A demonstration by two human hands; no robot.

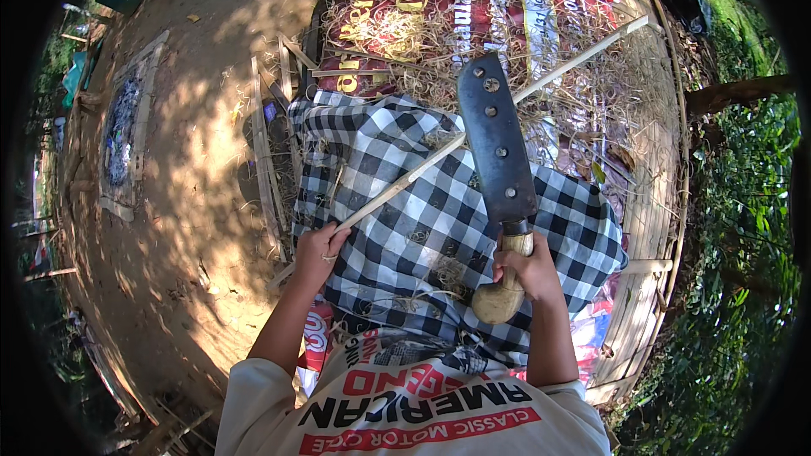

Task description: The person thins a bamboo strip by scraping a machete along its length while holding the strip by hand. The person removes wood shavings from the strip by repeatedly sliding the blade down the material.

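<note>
My left hand [316, 252] is closed around the lower end of a long pale wooden stick [405, 181], which slants up to the far right. In my right hand [532, 268] is a cleaver with a wide dark blade [498, 148] that has several round holes. Its wooden handle [517, 245] ends in a rounded knob. The blade points away from me and crosses over the stick, hiding a short length of it; whether they touch I cannot tell. Under both hands a black-and-white checkered cloth [414, 228] is spread over my lap.
Curly pale shavings [439, 42] litter a red printed banner [498, 0] ahead of me. The banner lies on a bamboo platform [655, 228] with its edge at the right. Split wood strips [266, 165] lie at my left, beside bare earth [194, 236]. Green plants [743, 228] grow at the right.
</note>
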